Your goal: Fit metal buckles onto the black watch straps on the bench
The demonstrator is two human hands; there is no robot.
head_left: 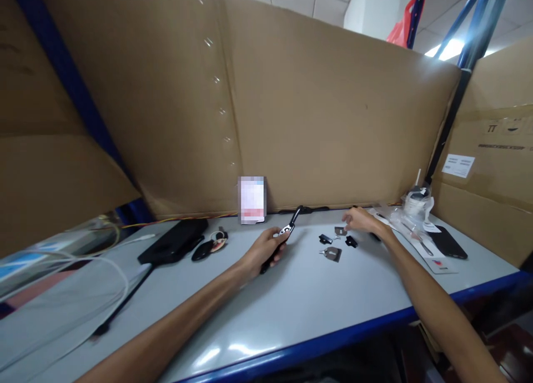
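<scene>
— Black and silver, that slim metal tool (pixel 282 236): where is it sitting?

— It is resting in the left hand (pixel 266 248), which is closing around its lower half. The tip is pointing up and away toward the brown cardboard wall (pixel 333 122), just above the pale grey bench (pixel 291 305).

— What is the right hand (pixel 360 221) doing?

— It is hovering low with its fingers loosely curled, gripping nothing I am able to see. The fingertips are lying at the small flat silver plate (pixel 340 231); touching or just short of it, I cannot tell.

— And what is lying around it?

— A small black blocky piece (pixel 325 239), a second black piece (pixel 351 241), and a larger grey metal plate (pixel 332 253) nearer the bench edge, all close together.

— How am I handling this well?

— I am judging the plates thin and hard, lying flat on a smooth, glossy top, so pinching by the edges is looking safer than pressing from above. Steadying the tool and aiming its tip off the fingers is seeming wise
</scene>
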